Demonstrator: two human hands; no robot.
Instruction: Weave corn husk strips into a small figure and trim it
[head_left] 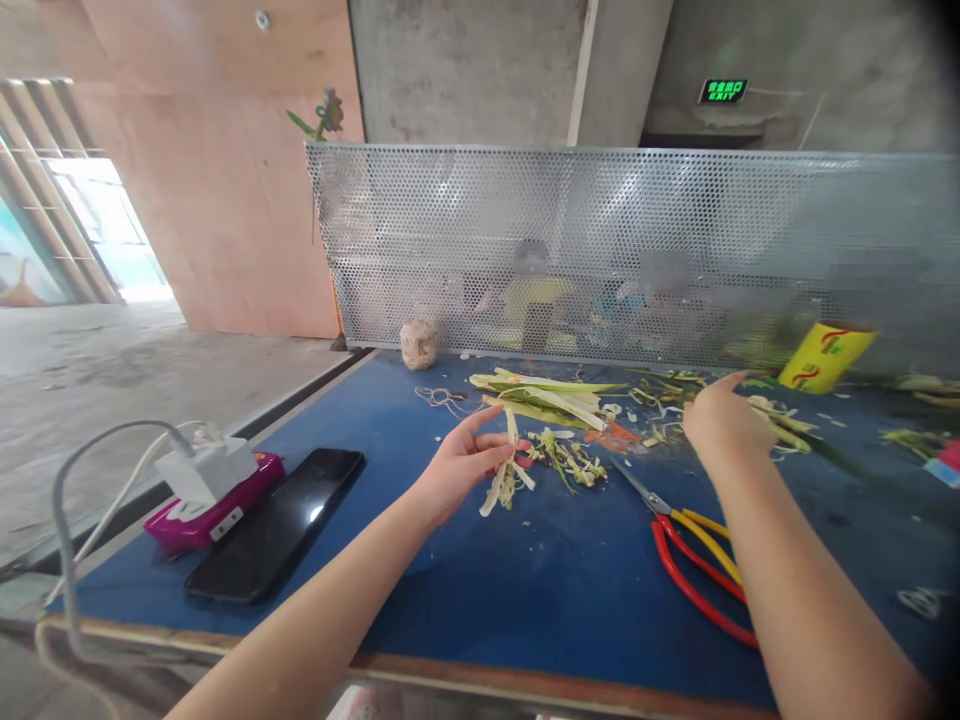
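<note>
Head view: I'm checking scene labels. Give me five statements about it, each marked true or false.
1. The left hand holds pale strips. True.
2. The right hand grips the scissors. False: the scissors lie on the blue table.
3. The black phone lies beside the magenta power strip. True.
4. The exit sign glows red. False: it glows green.
5. The yellow cylinder is near the perforated screen. True.

Phone [276, 525] beside power strip [214, 517]
</note>
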